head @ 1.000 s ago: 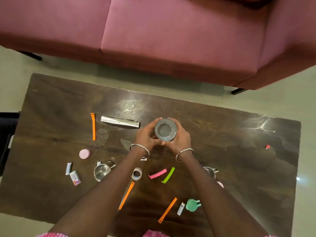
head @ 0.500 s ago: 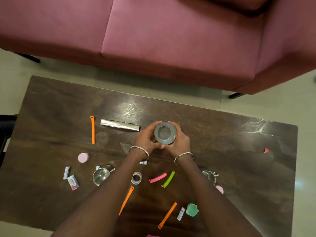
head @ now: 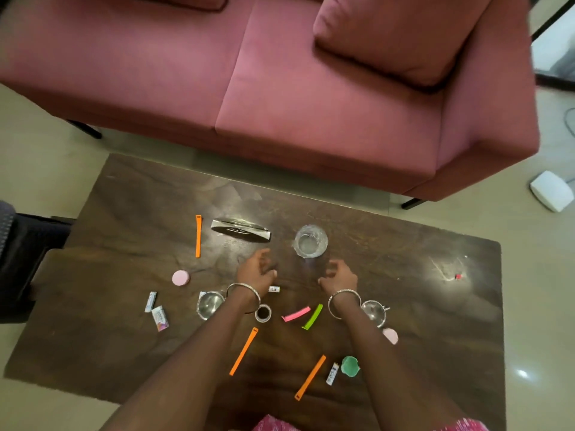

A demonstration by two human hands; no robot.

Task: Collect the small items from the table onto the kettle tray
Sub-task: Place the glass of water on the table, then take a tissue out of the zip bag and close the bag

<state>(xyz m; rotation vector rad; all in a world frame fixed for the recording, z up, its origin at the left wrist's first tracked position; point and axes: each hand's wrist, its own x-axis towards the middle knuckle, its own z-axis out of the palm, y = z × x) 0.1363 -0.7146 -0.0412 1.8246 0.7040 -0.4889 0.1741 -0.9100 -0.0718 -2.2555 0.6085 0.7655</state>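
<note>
A clear glass (head: 311, 241) stands upright on the dark wooden table (head: 130, 213). My left hand (head: 256, 270) and my right hand (head: 336, 275) hover just in front of it, both empty with loosely curled fingers, apart from the glass. Small items lie scattered around my arms: orange strips (head: 198, 235) (head: 243, 350) (head: 310, 377), a pink strip (head: 296, 314), a green strip (head: 312, 316), a silver foil packet (head: 240, 229), pink round lids (head: 180, 278) (head: 390, 335), a green lid (head: 350, 365), small sachets (head: 160, 317) (head: 150, 301) and two steel cups (head: 209, 303) (head: 374, 311). No kettle tray is in view.
A pink sofa (head: 280, 88) with a cushion (head: 401, 35) stands beyond the table's far edge. A small tape ring (head: 263, 313) lies by my left wrist. A white box (head: 552, 190) sits on the floor at right, a dark object (head: 18, 259) at the left edge.
Both hands held the glass between them; now they have let go and drawn back toward me, leaving the glass standing on the table. The camera view has lifted and widened.
</note>
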